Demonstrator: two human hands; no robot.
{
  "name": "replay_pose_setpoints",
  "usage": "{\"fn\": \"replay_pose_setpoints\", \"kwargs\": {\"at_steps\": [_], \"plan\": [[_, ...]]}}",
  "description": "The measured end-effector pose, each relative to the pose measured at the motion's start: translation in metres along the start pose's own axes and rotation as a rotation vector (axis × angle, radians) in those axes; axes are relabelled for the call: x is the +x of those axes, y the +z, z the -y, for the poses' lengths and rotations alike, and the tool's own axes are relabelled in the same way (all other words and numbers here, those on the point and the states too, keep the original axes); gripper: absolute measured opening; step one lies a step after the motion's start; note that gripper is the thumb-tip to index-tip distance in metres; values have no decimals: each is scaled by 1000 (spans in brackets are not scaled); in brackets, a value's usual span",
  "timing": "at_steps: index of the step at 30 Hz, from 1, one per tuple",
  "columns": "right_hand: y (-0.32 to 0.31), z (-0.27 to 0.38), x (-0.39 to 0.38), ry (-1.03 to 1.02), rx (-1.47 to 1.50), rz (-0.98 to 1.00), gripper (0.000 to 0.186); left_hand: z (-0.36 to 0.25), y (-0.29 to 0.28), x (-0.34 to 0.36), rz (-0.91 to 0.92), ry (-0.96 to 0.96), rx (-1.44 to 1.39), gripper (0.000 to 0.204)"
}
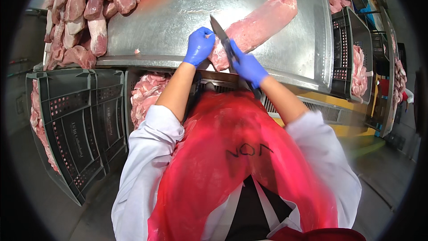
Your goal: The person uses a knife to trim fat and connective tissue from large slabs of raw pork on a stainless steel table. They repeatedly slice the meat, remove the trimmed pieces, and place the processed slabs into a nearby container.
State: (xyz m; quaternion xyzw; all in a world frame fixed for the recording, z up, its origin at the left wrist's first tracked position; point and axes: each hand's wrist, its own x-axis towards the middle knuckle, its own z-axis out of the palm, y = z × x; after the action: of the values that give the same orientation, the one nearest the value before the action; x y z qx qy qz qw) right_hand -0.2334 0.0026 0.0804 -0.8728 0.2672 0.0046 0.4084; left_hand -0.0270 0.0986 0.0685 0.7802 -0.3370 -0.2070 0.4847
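A long, pale pink pork loin [263, 23] lies slantwise on the metal table [156, 35], its near end toward me. My left hand [200, 46], in a blue glove, is closed at the left edge of that near end, fingertips pinching the meat's edge. In my right hand [250, 67], also blue-gloved, is a knife [220, 30] gripped by its handle. The dark blade points away and slightly left, crossing over the near end of the loin, close beside my left fingers. Whether the edge is in the meat I cannot tell.
Many cuts of meat [94, 6] are heaped at the table's far left. Dark crates [73, 125] stand at left below the table; meat pieces [149, 96] fill another by the table's front. More crates with meat [359, 69] line the right side. A small scrap [137, 51] lies on the table.
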Motion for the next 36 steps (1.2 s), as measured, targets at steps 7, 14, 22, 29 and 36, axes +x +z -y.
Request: {"fn": "replay_pose_setpoints", "kwargs": {"at_steps": [7, 14, 22, 29, 36], "plan": [[-99, 30, -156, 382, 433, 429, 80, 54, -81, 2, -214, -171, -265, 10], [-37, 28, -7, 227, 312, 115, 73, 81, -169, -67, 226, -283, 154, 17], [-32, 27, -136, 294, 408, 476, 81, 50, -164, -109, -4, -198, 372, 34], [-99, -17, -148, 372, 601, 87, 83, -2, -21, -49, 2, 171, 250, 27], [-30, 32, -5, 233, 716, -84, 80, 19, -21, -19, 164, -7, 189, 28]]}}
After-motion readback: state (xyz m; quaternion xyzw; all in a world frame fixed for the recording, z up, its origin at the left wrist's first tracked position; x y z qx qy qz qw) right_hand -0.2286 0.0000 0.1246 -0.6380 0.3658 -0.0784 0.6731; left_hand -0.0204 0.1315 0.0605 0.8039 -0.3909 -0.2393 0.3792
